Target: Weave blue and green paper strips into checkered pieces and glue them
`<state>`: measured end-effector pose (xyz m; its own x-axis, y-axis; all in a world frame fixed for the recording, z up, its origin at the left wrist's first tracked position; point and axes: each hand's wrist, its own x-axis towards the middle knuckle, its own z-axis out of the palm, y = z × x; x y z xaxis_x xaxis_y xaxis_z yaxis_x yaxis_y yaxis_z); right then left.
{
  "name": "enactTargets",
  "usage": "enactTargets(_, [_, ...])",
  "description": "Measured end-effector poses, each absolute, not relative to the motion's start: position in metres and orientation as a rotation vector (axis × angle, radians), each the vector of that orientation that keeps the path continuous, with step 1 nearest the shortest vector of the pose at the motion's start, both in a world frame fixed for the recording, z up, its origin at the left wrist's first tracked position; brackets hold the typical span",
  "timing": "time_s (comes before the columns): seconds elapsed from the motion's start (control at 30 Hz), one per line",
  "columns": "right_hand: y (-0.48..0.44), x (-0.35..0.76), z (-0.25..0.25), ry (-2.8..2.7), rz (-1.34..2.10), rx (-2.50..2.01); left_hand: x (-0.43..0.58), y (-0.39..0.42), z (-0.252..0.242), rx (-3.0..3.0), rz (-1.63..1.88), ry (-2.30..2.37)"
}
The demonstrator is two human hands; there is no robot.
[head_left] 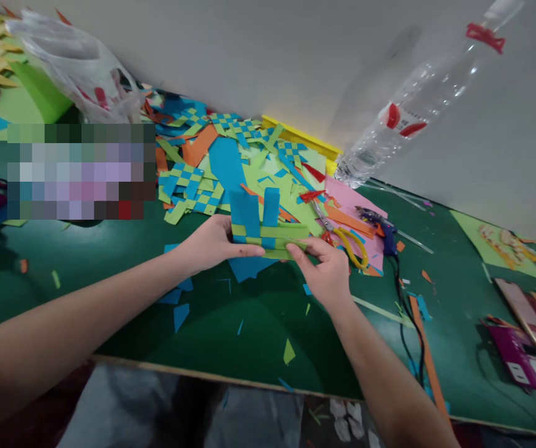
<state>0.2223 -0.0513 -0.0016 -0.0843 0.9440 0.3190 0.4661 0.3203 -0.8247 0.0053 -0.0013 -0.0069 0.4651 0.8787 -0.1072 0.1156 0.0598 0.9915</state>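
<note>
Forearms (95, 292) foremost; woven paper strips (253, 233) between hands (328, 269).

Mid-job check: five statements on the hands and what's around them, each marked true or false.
1. The left hand and right hand both grip the paper weave. True.
2. The scissors are in the right hand. False: the scissors lie loose beyond it.
3. The bottle is transparent. True.
4. The phone is beside the left hand. False: the phone lies far to the right.
5. Paper scraps lie on the green table. True.
</note>
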Motion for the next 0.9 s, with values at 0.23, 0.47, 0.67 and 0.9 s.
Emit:
enactTargets(0.23, [-0.053, 0.219, -0.001, -1.783, 0.611, -1.316, 0.008, -0.006, -0.002, 1.538, 0.788, 1.105])
enactTargets(0.47, [-0.053, 0.220, -0.001, -1.819, 0.613, -1.294, 0.008, -0.008, 0.004, 1.564, 0.762, 1.198])
enactTargets(0.67, [-0.051, 0.220, -0.001, -1.847, 0.513, -1.313, 0.007, -0.007, 0.002, 1.552, 0.788, 1.180])
enactTargets(0.9, [-0.053, 0.220, 0.000, -1.842, 0.499, -1.298, 0.007, -0.007, -0.001, 1.538, 0.799, 1.169])
